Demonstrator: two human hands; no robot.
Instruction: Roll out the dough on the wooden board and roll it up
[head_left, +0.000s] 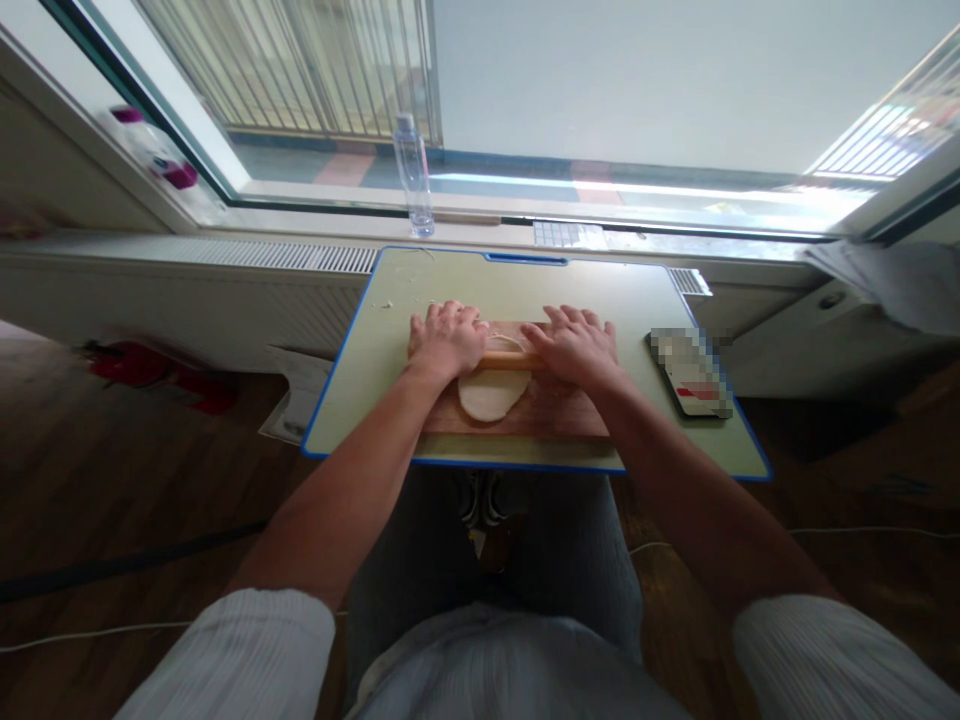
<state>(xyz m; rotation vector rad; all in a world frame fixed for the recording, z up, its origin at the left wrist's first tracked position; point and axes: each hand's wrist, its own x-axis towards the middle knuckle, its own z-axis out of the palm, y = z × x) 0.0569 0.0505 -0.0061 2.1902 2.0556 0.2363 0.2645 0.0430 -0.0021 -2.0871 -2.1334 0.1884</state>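
A wooden rolling pin (pixel 507 361) lies across a flat, pale piece of dough (pixel 491 397). My left hand (pixel 448 338) grips the pin's left end, and my right hand (pixel 576 343) grips its right end; the fingers of both curl over it. Beneath the dough is a brown wooden board (pixel 555 412). Most of the dough shows on the near side of the pin, with a thin rim of it beyond. The pin's ends are hidden under my hands.
The board rests on a pale, blue-edged table (pixel 346 375). A phone (pixel 690 375) lies at its right side, and dough crumbs (pixel 387 304) at the left. A clear bottle (pixel 414 180) stands on the window sill. A red object (pixel 161 375) is on the floor at left.
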